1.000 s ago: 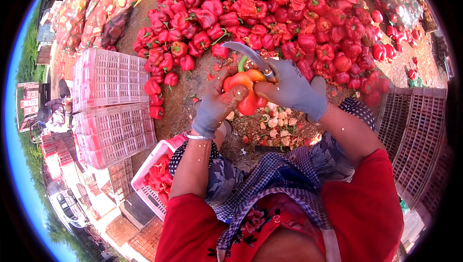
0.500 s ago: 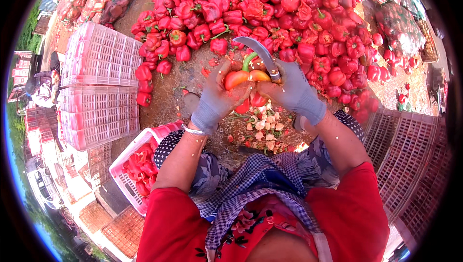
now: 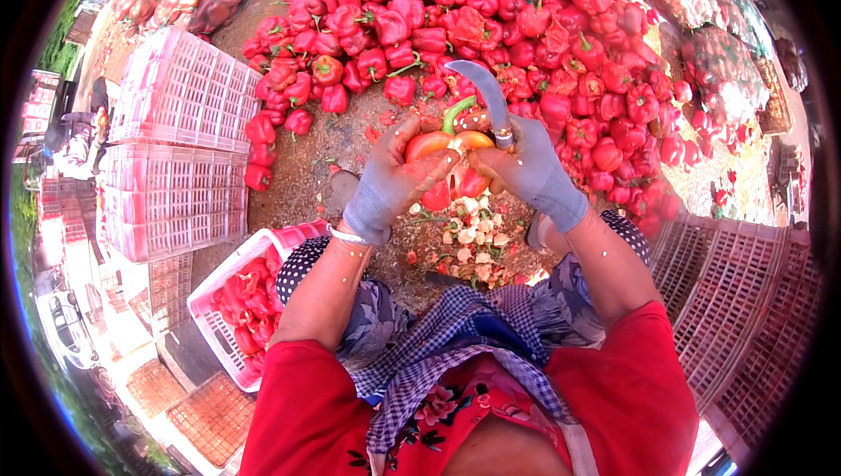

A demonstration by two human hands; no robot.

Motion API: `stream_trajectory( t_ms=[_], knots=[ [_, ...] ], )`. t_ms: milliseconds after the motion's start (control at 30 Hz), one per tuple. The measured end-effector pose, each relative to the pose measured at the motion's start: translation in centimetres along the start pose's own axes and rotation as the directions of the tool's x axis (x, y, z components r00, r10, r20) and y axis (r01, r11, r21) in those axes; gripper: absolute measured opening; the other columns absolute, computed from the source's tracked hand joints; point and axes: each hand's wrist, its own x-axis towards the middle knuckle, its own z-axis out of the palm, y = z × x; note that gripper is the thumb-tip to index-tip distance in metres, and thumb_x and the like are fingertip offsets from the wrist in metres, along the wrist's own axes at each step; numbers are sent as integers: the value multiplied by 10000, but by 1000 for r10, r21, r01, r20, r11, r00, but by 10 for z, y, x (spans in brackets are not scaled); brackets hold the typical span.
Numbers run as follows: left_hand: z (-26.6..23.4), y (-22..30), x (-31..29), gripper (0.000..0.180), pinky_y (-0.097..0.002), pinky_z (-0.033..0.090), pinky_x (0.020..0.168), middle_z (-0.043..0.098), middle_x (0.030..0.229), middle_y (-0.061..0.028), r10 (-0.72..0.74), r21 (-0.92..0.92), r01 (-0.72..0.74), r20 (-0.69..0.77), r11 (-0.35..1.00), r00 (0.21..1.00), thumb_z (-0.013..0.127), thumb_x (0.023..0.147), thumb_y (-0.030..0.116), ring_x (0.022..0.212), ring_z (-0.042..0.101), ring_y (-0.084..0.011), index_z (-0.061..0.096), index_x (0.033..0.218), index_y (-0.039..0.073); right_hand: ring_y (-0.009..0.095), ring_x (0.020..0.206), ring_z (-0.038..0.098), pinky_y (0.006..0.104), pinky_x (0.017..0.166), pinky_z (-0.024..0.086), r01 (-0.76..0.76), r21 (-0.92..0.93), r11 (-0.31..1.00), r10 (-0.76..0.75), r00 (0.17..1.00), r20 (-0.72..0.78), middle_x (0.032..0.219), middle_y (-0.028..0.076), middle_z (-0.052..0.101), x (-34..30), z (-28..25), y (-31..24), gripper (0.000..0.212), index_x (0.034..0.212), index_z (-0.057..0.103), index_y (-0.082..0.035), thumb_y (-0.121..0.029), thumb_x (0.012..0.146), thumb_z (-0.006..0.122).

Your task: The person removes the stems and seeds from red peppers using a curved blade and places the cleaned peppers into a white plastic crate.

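Note:
Between my hands is a red-orange bell pepper (image 3: 427,144) with a curved green stem, split open down its middle. My left hand (image 3: 378,180), in a grey glove with bare fingertips, is closed around the pepper's left side. My right hand (image 3: 536,169), gloved the same way, grips its right side with the thumb. That hand also holds a curved knife (image 3: 491,95), its blade pointing up and away from me. Just below the pepper, a small heap of pale pepper cores (image 3: 473,232) lies on the wet ground.
A large pile of red bell peppers (image 3: 604,108) spreads ahead. By my left knee stands a pink crate (image 3: 210,308) of opened red peppers. Pink crates (image 3: 175,200) are stacked at the left, more crates (image 3: 731,288) at the right. Filled net sacks (image 3: 725,69) stand at the far right.
The knife blade has tilted more upright and to the right. The pepper's halves look slightly farther apart. Both hands keep their hold, and the whole view has shifted a little.

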Motion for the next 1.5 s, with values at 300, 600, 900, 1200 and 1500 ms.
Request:
stream_trajectory(
  t_ms=[300, 600, 900, 1200, 1500],
  knots=[
    [-6, 4, 1, 307, -258, 475, 868, 612, 1018, -36, 36, -113, -38, -21, 993, 999, 705, 865, 117, 967, 571, -96, 570, 1119, 9, 57, 486, 532, 201, 427, 420, -22, 159, 987, 25, 1000, -12, 720, 20, 603, 1, -1, -6, 295, 1129, 604, 4, -64, 842, 622],
    [0, 1, 4, 280, -242, 475, 869, 598, 1006, -26, -14, -363, -39, -140, 931, 990, 697, 880, 112, 954, 563, -82, 554, 1100, 14, 83, 473, 551, 211, 416, 448, -21, 131, 991, 30, 998, -63, 776, 52, 622, 13, 5, -3, 307, 1144, 578, 26, -56, 853, 632],
    [-10, 1, 8, 296, -246, 466, 857, 583, 995, -37, 81, -31, -86, -136, 996, 987, 723, 855, 117, 963, 550, -88, 556, 1076, 15, 71, 572, 574, 228, 445, 469, 7, 121, 993, -2, 999, -34, 747, 14, 601, 18, 5, -11, 265, 1078, 594, 31, -88, 850, 658],
    [-11, 1, 0, 326, -264, 484, 874, 587, 1063, -31, 45, -252, -95, -196, 963, 980, 692, 881, 86, 987, 568, -97, 529, 1157, 26, 94, 450, 553, 224, 376, 426, -1, 224, 975, 18, 997, -77, 640, 26, 609, 25, 8, -4, 104, 870, 642, -4, -88, 824, 683],
    [-12, 6, 11, 253, -289, 541, 820, 627, 1041, -57, -14, -587, -174, -301, 791, 954, 648, 908, 68, 924, 630, -140, 552, 1138, 30, 122, 474, 587, 232, 402, 477, 31, 303, 953, 17, 988, -154, 631, 58, 612, 31, 22, -11, 123, 887, 613, 32, -70, 836, 660]
  ],
)
